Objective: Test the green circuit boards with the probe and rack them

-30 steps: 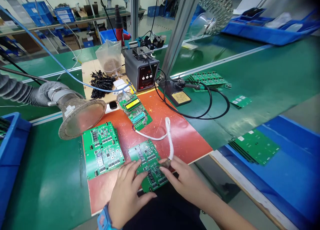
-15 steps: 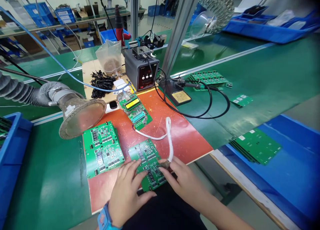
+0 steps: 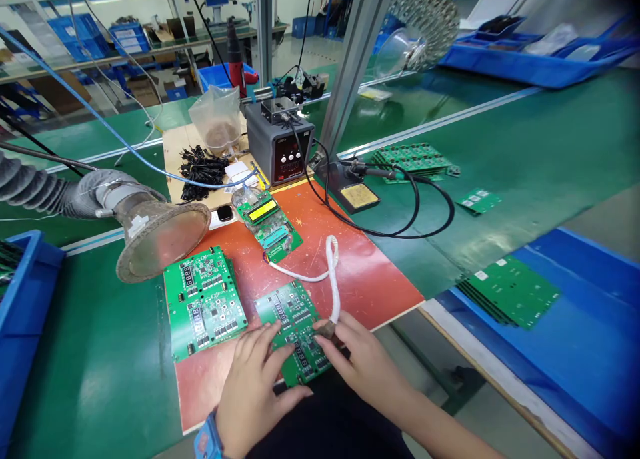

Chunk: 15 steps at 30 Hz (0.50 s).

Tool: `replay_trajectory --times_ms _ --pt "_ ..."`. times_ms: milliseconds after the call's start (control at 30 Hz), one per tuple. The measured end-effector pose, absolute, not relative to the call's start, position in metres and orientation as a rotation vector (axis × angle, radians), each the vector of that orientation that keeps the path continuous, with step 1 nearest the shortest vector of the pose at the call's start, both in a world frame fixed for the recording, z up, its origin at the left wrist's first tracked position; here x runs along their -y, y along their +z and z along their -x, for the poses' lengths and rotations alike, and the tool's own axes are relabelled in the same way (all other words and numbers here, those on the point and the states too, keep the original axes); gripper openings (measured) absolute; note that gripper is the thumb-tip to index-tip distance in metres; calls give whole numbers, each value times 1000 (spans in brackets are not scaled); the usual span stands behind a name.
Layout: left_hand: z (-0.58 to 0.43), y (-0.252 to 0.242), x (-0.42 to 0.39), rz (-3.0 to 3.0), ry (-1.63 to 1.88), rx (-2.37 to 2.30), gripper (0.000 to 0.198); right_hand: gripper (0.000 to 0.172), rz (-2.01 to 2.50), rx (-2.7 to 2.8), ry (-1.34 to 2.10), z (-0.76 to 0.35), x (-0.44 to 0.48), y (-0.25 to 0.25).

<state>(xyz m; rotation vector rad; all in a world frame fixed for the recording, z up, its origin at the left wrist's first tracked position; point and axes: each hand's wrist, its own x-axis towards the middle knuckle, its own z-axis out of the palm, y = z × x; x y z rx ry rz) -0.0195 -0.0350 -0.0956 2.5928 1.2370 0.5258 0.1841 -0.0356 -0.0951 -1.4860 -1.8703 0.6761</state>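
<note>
A green circuit board (image 3: pixel 290 306) with digit displays lies on the red mat (image 3: pixel 370 266) at the front edge. My left hand (image 3: pixel 265 372) rests on its left side, fingers spread and thumb along the near edge. Pinched in my right hand (image 3: pixel 363 352) is a brownish connector (image 3: pixel 327 328) at the end of a white sleeved cable (image 3: pixel 334 279), held against the board's right part. What touches under its tip is hidden by my fingers. The cable runs to a green tester board (image 3: pixel 270 224) with a yellow display and a blue socket.
Stacked circuit boards (image 3: pixel 205 299) lie to the left, below a fume extractor nozzle (image 3: pixel 165 236). Behind are a soldering station (image 3: pixel 280 142), an iron in its stand (image 3: pixel 357 192) and black wired parts (image 3: pixel 203 171). Blue bins (image 3: pixel 575 352) stand right and left.
The view has shifted slightly. Both hands keep nearly the same place on the board, and the connector stays pinched in my right hand.
</note>
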Motion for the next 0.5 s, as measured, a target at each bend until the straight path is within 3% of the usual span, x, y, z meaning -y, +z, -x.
replay_trajectory --times_ms 500 --pt "21 -96 35 -2608 536 -1245 48 16 1505 1880 658 -184 38 -98"
